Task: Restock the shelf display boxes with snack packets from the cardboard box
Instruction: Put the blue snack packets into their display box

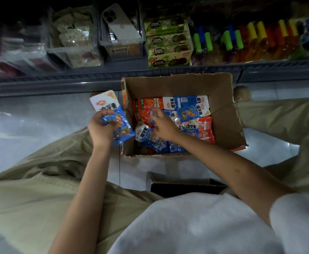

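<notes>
Past the white shirt (195, 226), the left hand (101, 127) clamps a stack of blue packets (113, 114) just outside the box (186, 87), saving trips. The right hand (163, 129) is inside it, fingers (158, 119) pinching one more to add. Shelf boxes (168, 39) lie beyond both fingertips.

Dim overall, shelf (150, 74) top dark, blurred hands, bowed wide-angle edges
</notes>
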### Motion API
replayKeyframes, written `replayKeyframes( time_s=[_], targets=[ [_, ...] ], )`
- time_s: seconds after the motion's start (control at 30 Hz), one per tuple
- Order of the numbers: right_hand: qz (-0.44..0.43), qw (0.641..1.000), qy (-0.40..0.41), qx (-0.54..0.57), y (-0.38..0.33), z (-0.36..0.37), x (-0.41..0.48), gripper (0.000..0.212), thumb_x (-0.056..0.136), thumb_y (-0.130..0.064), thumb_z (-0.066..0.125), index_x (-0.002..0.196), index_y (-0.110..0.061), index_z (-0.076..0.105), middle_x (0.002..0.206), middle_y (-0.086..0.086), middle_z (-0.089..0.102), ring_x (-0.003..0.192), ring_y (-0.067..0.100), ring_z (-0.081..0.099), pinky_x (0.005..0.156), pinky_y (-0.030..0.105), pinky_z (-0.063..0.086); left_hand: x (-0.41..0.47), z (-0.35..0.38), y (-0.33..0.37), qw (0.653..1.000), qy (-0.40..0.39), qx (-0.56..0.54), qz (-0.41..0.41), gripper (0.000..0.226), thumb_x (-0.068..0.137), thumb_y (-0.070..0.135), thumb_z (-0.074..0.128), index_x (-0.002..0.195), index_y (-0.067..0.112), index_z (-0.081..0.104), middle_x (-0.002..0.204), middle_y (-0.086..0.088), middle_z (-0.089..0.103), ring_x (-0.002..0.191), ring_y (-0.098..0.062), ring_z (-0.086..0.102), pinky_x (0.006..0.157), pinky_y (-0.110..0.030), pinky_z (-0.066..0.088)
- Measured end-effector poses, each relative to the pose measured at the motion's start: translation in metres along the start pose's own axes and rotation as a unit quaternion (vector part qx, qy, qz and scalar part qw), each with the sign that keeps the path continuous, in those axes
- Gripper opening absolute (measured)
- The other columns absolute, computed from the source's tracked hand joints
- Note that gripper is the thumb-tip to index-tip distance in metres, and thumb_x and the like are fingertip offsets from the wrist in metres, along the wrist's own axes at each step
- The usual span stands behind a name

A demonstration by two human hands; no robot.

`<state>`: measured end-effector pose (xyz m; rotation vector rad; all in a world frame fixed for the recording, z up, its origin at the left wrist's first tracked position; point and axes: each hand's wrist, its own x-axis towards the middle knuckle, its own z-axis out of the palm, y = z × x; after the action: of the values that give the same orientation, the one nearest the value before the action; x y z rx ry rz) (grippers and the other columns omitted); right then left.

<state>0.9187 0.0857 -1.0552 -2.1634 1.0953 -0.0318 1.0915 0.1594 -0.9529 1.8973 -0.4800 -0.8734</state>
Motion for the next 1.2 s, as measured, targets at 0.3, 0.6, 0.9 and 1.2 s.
replayKeyframes(
  time_s=[0.3, 0.6, 0.9, 1.2],
  targets=[
    [0.257, 0.913, -0.311, -0.06, 0.035, 0.045, 0.004, 0.068, 0.085, -0.037, 0.058, 0.143, -0.01, 0.036, 0.145, 0.016, 0.018, 0.134, 0.037, 0.018, 0.108, 0.043, 0.029, 0.017, -0.02, -0.002, 0.995, 0.071, -0.058, -0.042, 0.026, 0.087, -0.007, 0.058, 0.098, 0.016, 0.059, 0.121, -0.009, 0.058, 0.102, -0.022, 0.061, 0.061, -0.02, 0.054],
    [0.24, 0.929, -0.278, -0.039, 0.015, 0.03, 0.003, 0.034, 0.091, -0.023, 0.057, 0.117, -0.001, 0.049, 0.109, 0.016, 0.049, 0.1, 0.024, 0.052, 0.08, 0.029, 0.045, 0.009, -0.008, -0.005, 0.998, 0.021, -0.035, -0.036, 0.026, 0.088, -0.009, 0.055, 0.101, 0.014, 0.059, 0.122, -0.01, 0.057, 0.091, -0.016, 0.06, 0.053, -0.014, 0.052],
    [0.302, 0.942, -0.136, 0.048, 0.034, -0.01, -0.001, 0.017, 0.087, -0.009, 0.062, 0.073, 0.0, 0.058, 0.077, 0.011, 0.059, 0.07, 0.021, 0.059, 0.058, 0.028, 0.048, 0.005, -0.001, -0.006, 0.999, -0.011, -0.016, -0.036, 0.025, 0.089, -0.008, 0.054, 0.099, 0.014, 0.057, 0.118, -0.005, 0.056, 0.095, -0.014, 0.059, 0.055, -0.013, 0.053],
    [0.234, 0.86, 0.057, 0.45, 0.001, -0.092, -0.027, 0.022, 0.086, 0.009, 0.056, 0.101, 0.0, 0.069, 0.111, 0.009, 0.066, 0.099, 0.01, 0.061, 0.077, 0.011, 0.051, -0.005, 0.016, 0.0, 0.99, -0.099, -0.062, -0.075, 0.012, 0.095, 0.009, 0.052, 0.105, 0.011, 0.059, 0.094, -0.002, 0.065, 0.073, -0.005, 0.068, 0.065, -0.023, 0.057]
  ],
)
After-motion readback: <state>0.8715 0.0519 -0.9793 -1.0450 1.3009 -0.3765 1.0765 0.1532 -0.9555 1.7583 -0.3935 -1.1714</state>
